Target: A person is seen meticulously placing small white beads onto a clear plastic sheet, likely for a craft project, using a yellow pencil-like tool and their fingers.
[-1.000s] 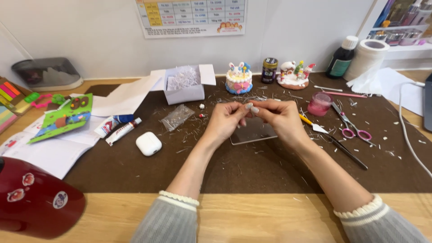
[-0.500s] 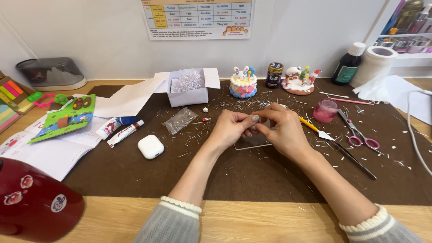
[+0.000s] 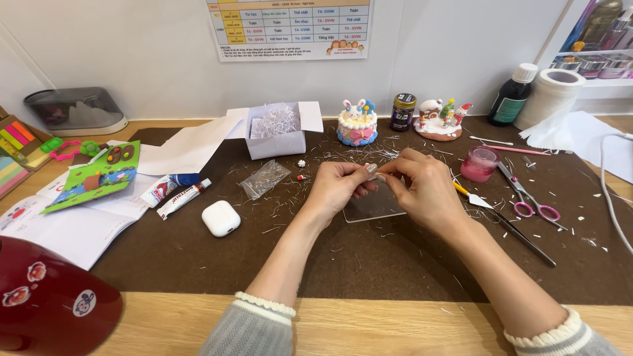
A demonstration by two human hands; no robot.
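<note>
Just above the clear sheet, both hands meet fingertip to fingertip, pinching something too small to tell, the sheet underneath apparently catching bits.

Both hands, left hand and right hand, meet above a clear sheet. An earbud case lies left of them, scissors right, a box behind.

A pale wall with a pinned chart backs a wooden desk under a brown mat.
</note>
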